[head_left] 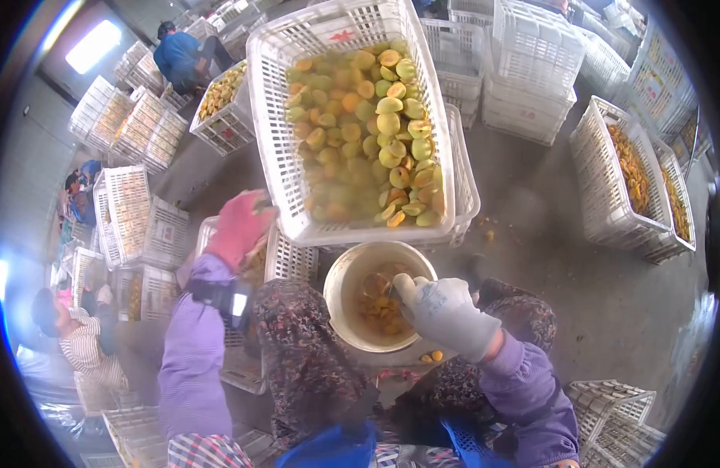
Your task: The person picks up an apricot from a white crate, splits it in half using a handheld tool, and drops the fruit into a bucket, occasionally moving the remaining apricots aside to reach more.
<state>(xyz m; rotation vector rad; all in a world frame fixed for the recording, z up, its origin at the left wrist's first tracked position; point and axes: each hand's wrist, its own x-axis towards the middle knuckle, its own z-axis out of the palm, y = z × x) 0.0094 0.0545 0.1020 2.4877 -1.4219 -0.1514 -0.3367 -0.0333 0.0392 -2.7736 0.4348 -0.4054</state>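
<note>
The pale bucket (338, 274) of fruit pieces sits between the person's knees, directly under the right hand (447, 313), whose gloved fingers (419, 293) curl closed above its rim. The pink-gloved left hand (239, 226) reaches beside the tilted crate (270, 140) of halved fruit; I cannot tell its grip.

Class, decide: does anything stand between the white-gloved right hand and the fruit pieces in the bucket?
Nothing visible does. The right hand hangs over the rim of the bucket, and the fruit pieces lie uncovered just below its fingers. The big crate sits behind the bucket, not over its mouth.
</note>
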